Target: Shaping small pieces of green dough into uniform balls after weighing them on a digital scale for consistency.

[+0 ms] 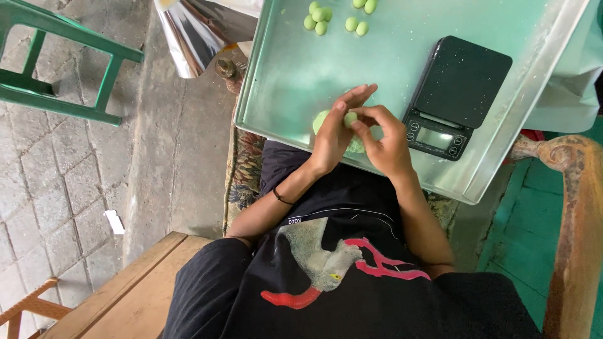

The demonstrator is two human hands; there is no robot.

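Open tray floor between dough balls and scale beside hands.
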